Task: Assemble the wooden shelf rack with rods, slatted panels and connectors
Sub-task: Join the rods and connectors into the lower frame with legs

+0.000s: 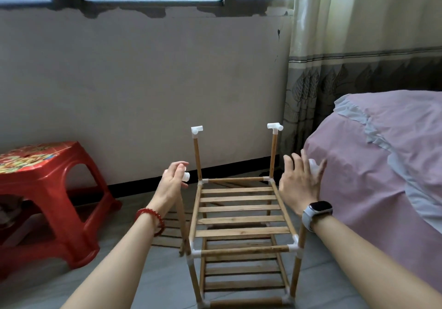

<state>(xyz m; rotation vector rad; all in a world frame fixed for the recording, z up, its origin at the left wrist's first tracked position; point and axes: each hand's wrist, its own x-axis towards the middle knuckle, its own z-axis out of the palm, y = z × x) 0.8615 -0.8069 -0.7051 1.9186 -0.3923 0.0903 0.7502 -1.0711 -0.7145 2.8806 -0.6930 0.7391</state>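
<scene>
The half-built rack of light bamboo-coloured rods, slatted panels and white plastic connectors (241, 215) stands on the grey floor. Her left hand (172, 181) pinches a front upright's connector (186, 176); the right hand (300, 181), fingers spread, covers another. It looks light and wobbly; best held at the joints.

Matt wooden rack (241, 222), seemingly plastic white connectors (275, 126), glossy plastic stool (47, 181).

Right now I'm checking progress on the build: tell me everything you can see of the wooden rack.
The wooden rack stands upright on the grey floor beside the bed: light wooden rods joined by white plastic connectors, with two slatted shelves in place. Four rods rise above the upper shelf; the two far ones carry white corner connectors. The left hand and right hand are at the tops of the two near rods.
</scene>
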